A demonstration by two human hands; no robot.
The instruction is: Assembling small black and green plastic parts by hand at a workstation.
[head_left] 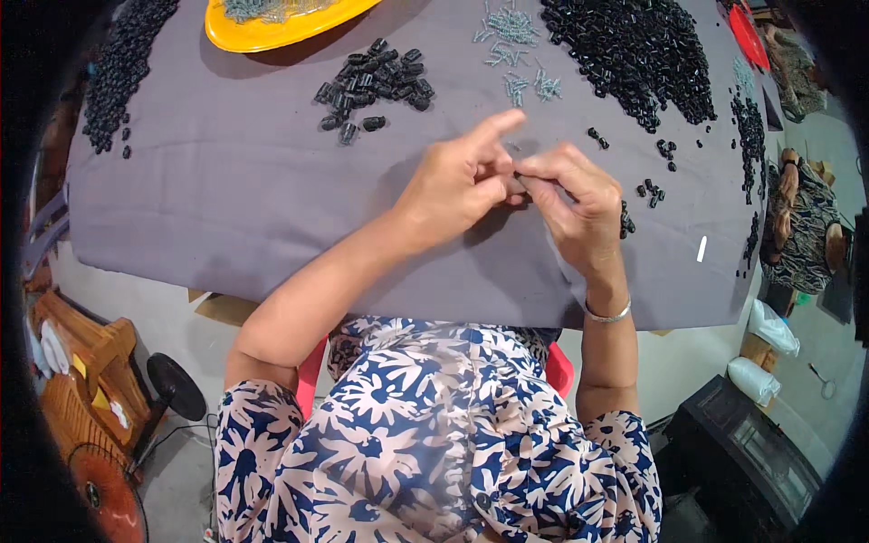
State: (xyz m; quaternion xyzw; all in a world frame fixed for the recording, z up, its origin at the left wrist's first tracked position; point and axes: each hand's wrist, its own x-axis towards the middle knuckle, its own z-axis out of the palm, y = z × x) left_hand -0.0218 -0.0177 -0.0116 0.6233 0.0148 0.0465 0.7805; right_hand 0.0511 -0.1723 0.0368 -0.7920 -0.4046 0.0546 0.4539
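Over the middle of the table, my left hand and my right hand meet at the fingertips. My left index finger is stretched out, while its thumb and other fingers are closed. The thumb and index finger of my right hand pinch together against the left fingertips. A small dark piece shows between them, mostly hidden by the fingers. Just beyond lie small piles of grey screws. Larger black cylindrical pieces form a cluster to the far left of my hands. Several small black parts lie beside my right wrist.
A grey cloth covers the table. A yellow tray with screws stands at the back. Big heaps of small black parts lie far right and of black pieces far left. A white strip lies near the right edge.
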